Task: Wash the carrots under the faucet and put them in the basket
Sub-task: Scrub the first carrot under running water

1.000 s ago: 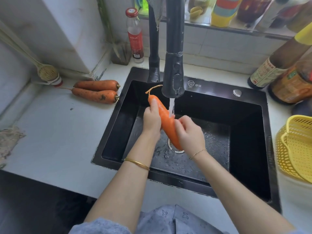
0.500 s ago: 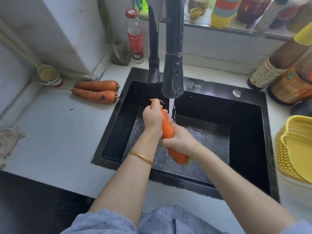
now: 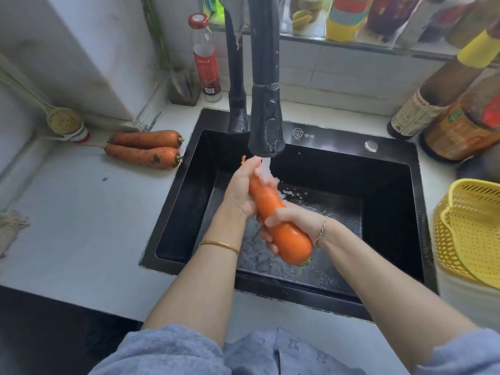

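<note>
A bright orange carrot [image 3: 278, 215] slants over the black sink [image 3: 389, 169], its thin tip up under the running stream from the black faucet [image 3: 266, 125]. My left hand [image 3: 242, 188] grips the carrot's upper, thin end, where the water lands. My right hand [image 3: 292, 220] is wrapped around its thick lower part, with the blunt end sticking out below. Two dirty carrots [image 3: 144, 150] lie side by side on the white counter left of the sink. The yellow perforated basket [image 3: 470, 231] stands at the right edge, partly cut off.
Sauce bottles [image 3: 430, 104] crowd the counter's back right corner. A red-capped bottle [image 3: 205, 58] stands behind the sink, left of the faucet. A brush with a long handle [image 3: 63, 120] leans at the far left, and jars line the windowsill [image 3: 351, 17].
The carrot has come lower and closer to me, its thick end swinging right. My right hand slid from the middle down to the thick part; my left hand stays on the thin end.
</note>
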Demonstrator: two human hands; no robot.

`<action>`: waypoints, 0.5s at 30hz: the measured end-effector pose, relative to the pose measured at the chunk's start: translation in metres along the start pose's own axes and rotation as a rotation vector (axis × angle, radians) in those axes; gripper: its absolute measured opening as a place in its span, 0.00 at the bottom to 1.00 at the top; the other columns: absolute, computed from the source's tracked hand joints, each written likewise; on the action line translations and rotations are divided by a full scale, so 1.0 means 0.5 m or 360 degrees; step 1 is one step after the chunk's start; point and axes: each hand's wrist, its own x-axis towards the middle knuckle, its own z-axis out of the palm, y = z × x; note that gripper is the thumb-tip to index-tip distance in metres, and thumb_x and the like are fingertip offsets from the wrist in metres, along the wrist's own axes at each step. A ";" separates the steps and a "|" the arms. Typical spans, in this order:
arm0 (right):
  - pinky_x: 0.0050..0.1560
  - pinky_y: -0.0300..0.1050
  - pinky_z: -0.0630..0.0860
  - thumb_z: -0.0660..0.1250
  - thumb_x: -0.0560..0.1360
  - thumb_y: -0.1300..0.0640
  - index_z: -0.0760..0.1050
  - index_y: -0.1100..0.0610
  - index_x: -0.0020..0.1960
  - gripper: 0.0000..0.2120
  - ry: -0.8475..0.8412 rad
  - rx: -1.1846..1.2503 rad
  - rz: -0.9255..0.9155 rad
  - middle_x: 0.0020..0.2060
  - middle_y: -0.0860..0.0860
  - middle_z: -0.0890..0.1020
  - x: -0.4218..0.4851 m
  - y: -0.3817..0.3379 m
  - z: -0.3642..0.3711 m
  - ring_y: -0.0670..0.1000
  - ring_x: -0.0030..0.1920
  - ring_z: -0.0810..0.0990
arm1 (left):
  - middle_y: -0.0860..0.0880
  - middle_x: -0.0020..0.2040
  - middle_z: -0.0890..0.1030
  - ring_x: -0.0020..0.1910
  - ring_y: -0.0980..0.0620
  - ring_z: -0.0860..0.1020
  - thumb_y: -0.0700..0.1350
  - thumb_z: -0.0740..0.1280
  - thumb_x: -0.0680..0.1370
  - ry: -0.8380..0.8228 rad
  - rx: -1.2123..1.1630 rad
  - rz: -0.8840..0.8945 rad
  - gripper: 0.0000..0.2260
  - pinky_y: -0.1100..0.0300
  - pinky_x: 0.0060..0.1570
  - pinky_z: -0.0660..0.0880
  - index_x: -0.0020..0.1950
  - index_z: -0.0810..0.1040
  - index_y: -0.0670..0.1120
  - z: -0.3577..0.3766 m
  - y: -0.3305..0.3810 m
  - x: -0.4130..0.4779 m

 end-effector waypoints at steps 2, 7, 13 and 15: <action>0.33 0.48 0.79 0.67 0.67 0.60 0.68 0.60 0.49 0.13 0.0212 -0.0153 0.0025 0.33 0.57 0.78 0.001 -0.012 0.012 0.55 0.30 0.78 | 0.49 0.25 0.70 0.21 0.54 0.71 0.45 0.64 0.80 0.0185 0.0023 -0.0022 0.16 0.64 0.24 0.71 0.31 0.70 0.45 0.005 0.004 0.016; 0.42 0.53 0.79 0.69 0.70 0.50 0.71 0.56 0.46 0.12 0.1170 -0.1434 -0.0040 0.39 0.49 0.78 0.042 -0.006 0.039 0.55 0.41 0.80 | 0.43 0.41 0.75 0.34 0.45 0.76 0.48 0.62 0.75 0.0717 0.0452 0.0423 0.05 0.50 0.36 0.77 0.45 0.71 0.46 0.034 -0.010 0.026; 0.40 0.47 0.72 0.66 0.73 0.44 0.67 0.55 0.53 0.17 0.1282 -0.1961 0.0006 0.44 0.50 0.78 0.047 0.006 0.038 0.55 0.42 0.78 | 0.47 0.48 0.73 0.45 0.50 0.73 0.46 0.71 0.77 0.0919 0.1299 0.0611 0.16 0.59 0.45 0.69 0.55 0.67 0.42 0.013 -0.054 0.028; 0.44 0.49 0.77 0.68 0.70 0.46 0.69 0.54 0.53 0.17 0.1130 -0.1769 -0.0030 0.43 0.49 0.79 0.039 0.003 0.038 0.54 0.42 0.79 | 0.45 0.47 0.78 0.45 0.47 0.77 0.51 0.70 0.77 0.0918 0.1203 0.0575 0.15 0.57 0.44 0.74 0.53 0.72 0.40 0.005 -0.047 0.037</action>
